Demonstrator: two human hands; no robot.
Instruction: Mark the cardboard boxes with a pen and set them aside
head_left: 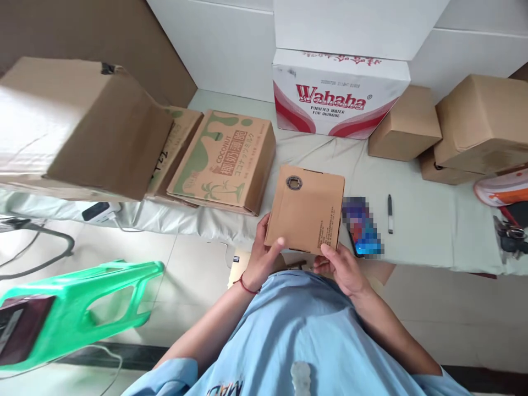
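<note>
A flat brown cardboard box (303, 212) with a dark round emblem and small print is between my hands at the table's near edge. My left hand (264, 256) grips its lower left corner, thumb on the top face and fingers along the side. At the lower right corner, my right hand (340, 267) holds it with the thumb on top; the fingers curl beneath and are partly hidden. Just right of the box lies a phone (358, 225) with a lit, blurred screen. Farther right is a black pen (390, 213).
A coconut carton (223, 159) and a large open carton (94, 126) stand left. Behind are a Wahaha water carton (338, 104) and, at right, brown boxes (482, 121). Keys (513, 234) lie at the far right edge. A green stool (82, 308) stands on the floor at left.
</note>
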